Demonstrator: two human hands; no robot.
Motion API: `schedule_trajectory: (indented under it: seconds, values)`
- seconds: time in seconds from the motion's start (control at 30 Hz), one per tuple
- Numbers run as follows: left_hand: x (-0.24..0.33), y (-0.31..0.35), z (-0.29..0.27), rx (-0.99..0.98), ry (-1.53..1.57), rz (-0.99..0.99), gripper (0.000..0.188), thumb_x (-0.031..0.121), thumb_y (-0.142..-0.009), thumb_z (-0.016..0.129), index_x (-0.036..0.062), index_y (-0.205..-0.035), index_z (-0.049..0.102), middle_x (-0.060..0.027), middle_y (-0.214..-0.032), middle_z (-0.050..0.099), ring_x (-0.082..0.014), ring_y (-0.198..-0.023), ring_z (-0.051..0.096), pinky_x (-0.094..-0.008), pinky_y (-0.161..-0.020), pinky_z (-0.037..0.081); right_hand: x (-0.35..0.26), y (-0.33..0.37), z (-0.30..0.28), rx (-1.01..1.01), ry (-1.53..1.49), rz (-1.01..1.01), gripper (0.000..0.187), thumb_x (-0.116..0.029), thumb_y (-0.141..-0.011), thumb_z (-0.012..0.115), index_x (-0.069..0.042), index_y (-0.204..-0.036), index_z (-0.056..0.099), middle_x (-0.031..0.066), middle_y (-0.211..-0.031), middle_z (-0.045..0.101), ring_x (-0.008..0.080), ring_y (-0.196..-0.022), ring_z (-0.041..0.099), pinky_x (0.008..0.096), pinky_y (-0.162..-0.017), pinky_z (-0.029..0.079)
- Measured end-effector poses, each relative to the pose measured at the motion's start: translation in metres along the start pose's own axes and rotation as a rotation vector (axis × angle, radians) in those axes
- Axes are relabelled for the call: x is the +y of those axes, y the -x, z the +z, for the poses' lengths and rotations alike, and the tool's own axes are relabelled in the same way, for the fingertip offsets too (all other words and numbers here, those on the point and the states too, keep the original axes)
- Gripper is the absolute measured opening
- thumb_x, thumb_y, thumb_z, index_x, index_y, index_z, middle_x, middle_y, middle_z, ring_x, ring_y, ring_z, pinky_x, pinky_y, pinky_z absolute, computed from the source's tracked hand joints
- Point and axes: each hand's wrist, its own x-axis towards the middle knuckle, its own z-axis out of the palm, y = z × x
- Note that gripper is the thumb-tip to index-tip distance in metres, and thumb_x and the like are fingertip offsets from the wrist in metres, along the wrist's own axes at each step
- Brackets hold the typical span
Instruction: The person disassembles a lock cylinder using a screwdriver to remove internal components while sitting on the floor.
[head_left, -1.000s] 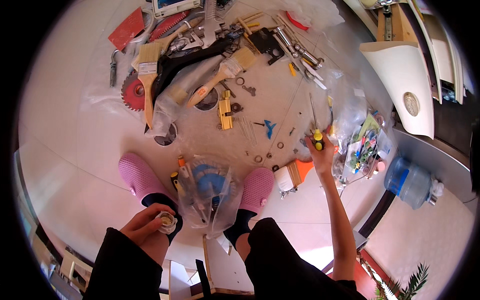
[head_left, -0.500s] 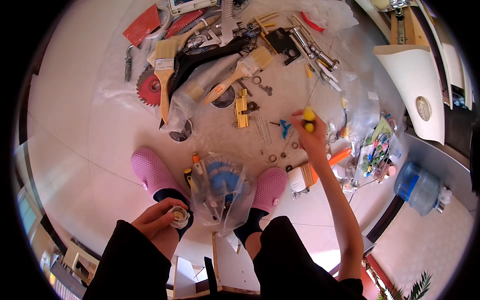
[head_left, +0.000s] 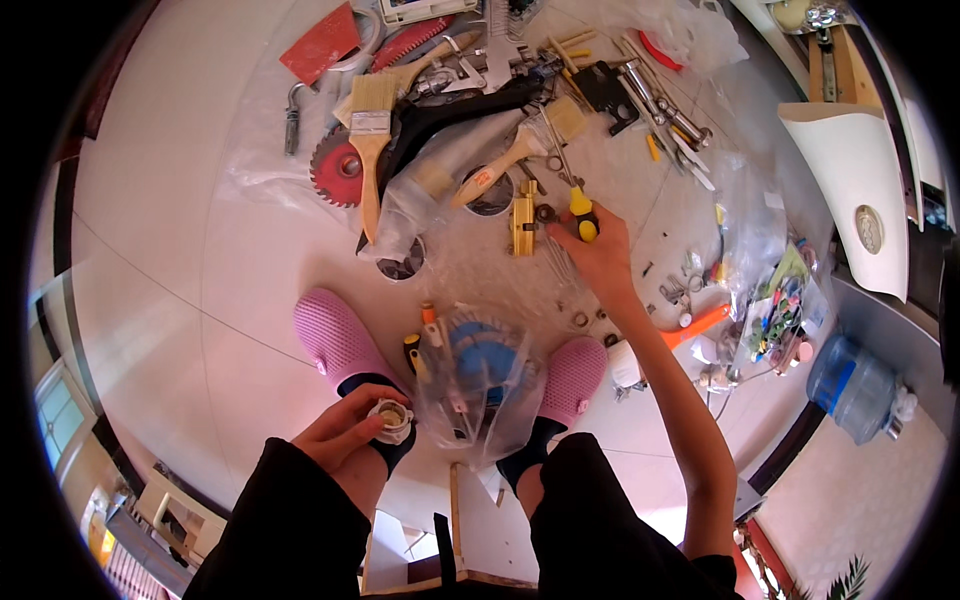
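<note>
At the lower left my left hand (head_left: 352, 428) is closed round a small whitish ring-shaped fitting (head_left: 391, 418) with a brass-coloured centre. My right hand (head_left: 598, 252) reaches out over the floor, gripping a screwdriver (head_left: 582, 208) by its yellow and black handle. Its thin shaft points away, toward a wooden-handled paintbrush (head_left: 500, 170). Close to the fingers lie a brass lock cylinder (head_left: 523, 222) and a small dark round part (head_left: 545, 213). My hand hides part of the floor beneath it.
A clear plastic bag (head_left: 480, 375) with something blue inside lies between my pink clogs (head_left: 345, 338). Beyond are a red saw blade (head_left: 336, 168), another paintbrush (head_left: 370, 145) and several metal tools. At the right stand a bag of small parts (head_left: 770, 310) and a water jug (head_left: 852, 385).
My right hand has moved left toward the lock cylinder, and the screwdriver's shaft now shows pointing away. The whole view has shifted, with things appearing further right. My left hand still holds the fitting.
</note>
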Motion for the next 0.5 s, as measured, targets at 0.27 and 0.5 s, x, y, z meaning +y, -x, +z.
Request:
schedule_trajectory:
  seconds: [0.27, 0.5]
  values:
    - [0.002, 0.003, 0.000, 0.089, 0.074, -0.086, 0.023, 0.006, -0.094, 0.046, 0.0004, -0.116, 0.049, -0.0098, -0.111, 0.052, -0.0183, -0.110, 0.048, -0.0264, -0.100, 0.034, 0.008, 0.012, -0.010, -0.009, -0.052, 0.018, 0.023, -0.016, -0.075, 0.073, 0.001, -0.083, 0.060, 0.0085, -0.070, 0.060, 0.0153, -0.061, 0.052, 0.0282, -0.060, 0.044]
    - [0.006, 0.000, 0.001, 0.086, -0.011, -0.064, 0.021, 0.006, -0.095, 0.046, 0.0012, -0.116, 0.049, -0.0096, -0.113, 0.052, -0.0180, -0.113, 0.048, -0.0255, -0.100, 0.035, -0.014, 0.015, -0.015, 0.049, -0.187, 0.049, 0.029, -0.018, -0.076, 0.074, 0.001, -0.090, 0.057, 0.0024, -0.070, 0.057, 0.0071, -0.062, 0.048, 0.0225, -0.058, 0.041]
